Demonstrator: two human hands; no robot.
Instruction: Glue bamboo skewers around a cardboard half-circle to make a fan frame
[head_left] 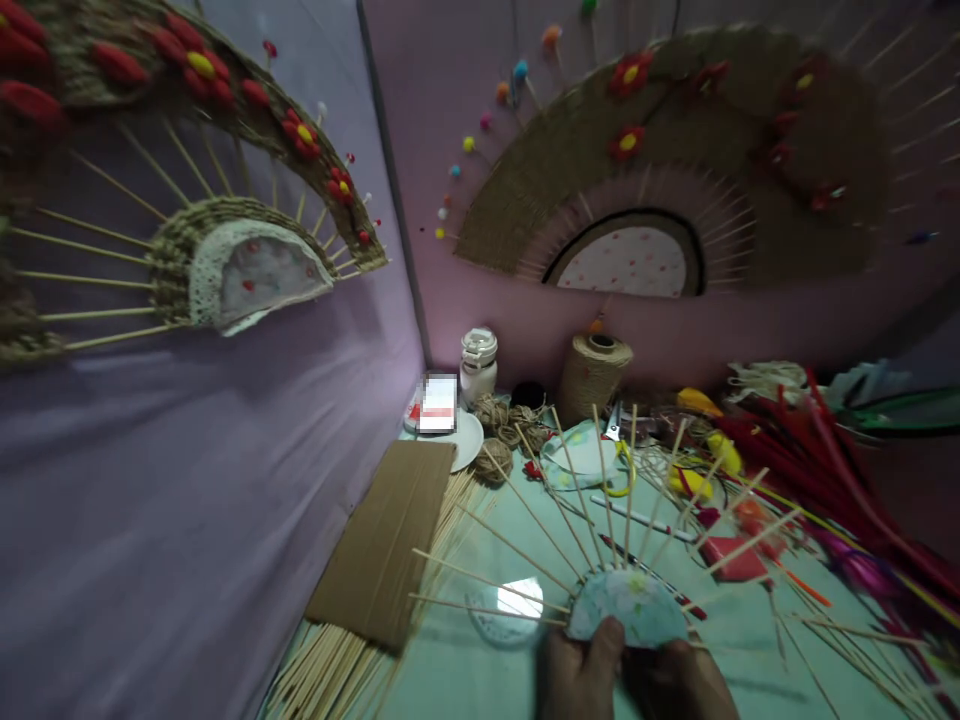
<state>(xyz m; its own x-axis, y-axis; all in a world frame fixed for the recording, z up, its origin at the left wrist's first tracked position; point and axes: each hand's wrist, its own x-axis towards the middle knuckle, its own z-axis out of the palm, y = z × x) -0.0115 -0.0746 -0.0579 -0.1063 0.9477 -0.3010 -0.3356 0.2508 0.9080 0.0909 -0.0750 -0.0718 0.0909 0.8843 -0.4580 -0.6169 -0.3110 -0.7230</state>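
A small fan frame (630,600) stands up in front of me: a pale blue-green, flower-patterned half-disc with thin wooden sticks radiating from its curved edge. My left hand (581,665) grips its lower left part, thumb pressed on the front face. At its lower right edge my right hand (682,680) is closed, with its fingers mostly hidden and dark. Just behind the half-disc lie a red pen (686,598) and a white pen (645,520). Left of my left hand is a clear round lid or dish (506,620) reflecting light.
Cardboard (382,540) lies over a bundle of sticks (322,670) on the left. Behind are a twine spool (596,375), a white jar (478,365), a twine ball (493,462) and yellow-handled scissors (624,470). Red craft stems (795,450) fill the right. Large decorated fans (517,190) hang on the walls.
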